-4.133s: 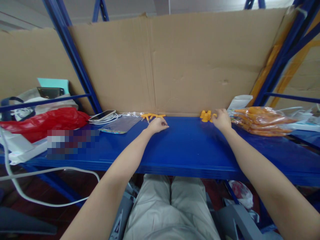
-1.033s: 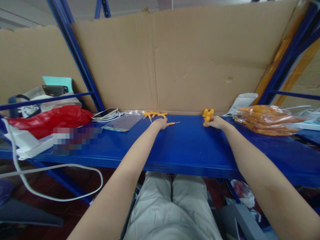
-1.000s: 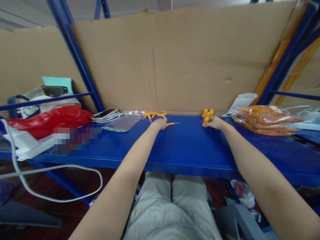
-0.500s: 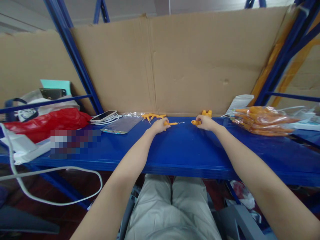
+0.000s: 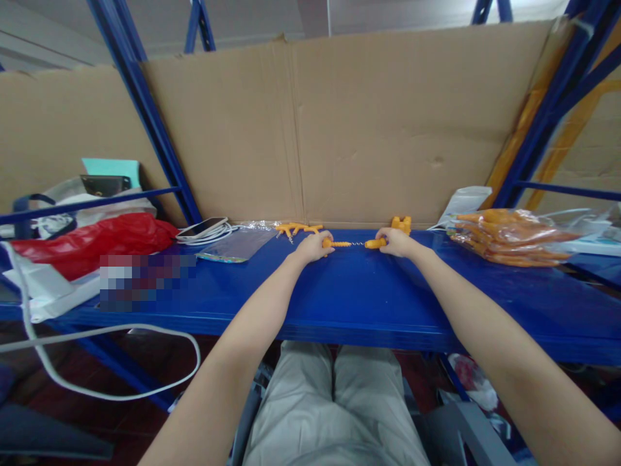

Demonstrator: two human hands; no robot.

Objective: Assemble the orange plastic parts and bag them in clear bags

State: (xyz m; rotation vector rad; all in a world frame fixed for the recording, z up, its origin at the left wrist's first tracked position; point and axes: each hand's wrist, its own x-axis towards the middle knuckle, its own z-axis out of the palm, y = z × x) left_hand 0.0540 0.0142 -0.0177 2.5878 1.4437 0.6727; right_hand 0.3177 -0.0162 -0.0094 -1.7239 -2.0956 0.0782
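My left hand [image 5: 314,246] is closed around the handle end of an orange corkscrew [image 5: 342,244], whose thin metal spiral points right. Opposite it, my right hand [image 5: 396,242] pinches a short orange sleeve [image 5: 373,244] with its end toward the spiral. The tip of the spiral is at or very near the sleeve's end; whether it has entered I cannot tell. Behind my left hand lie more orange corkscrews [image 5: 297,228] with metal spirals. A small group of orange pieces [image 5: 401,224] sits just behind my right hand.
A blue shelf [image 5: 359,291] carries everything, backed by a cardboard sheet [image 5: 363,123]. At left lie a clear plastic bag [image 5: 237,244], a phone with white cable [image 5: 206,230] and a red bag [image 5: 107,239]. On the right is a plastic bag of orange pieces [image 5: 509,239].
My hands have come closer together. The sleeve has moved left and turned to line up with the corkscrew, and the corkscrew has shifted slightly right.
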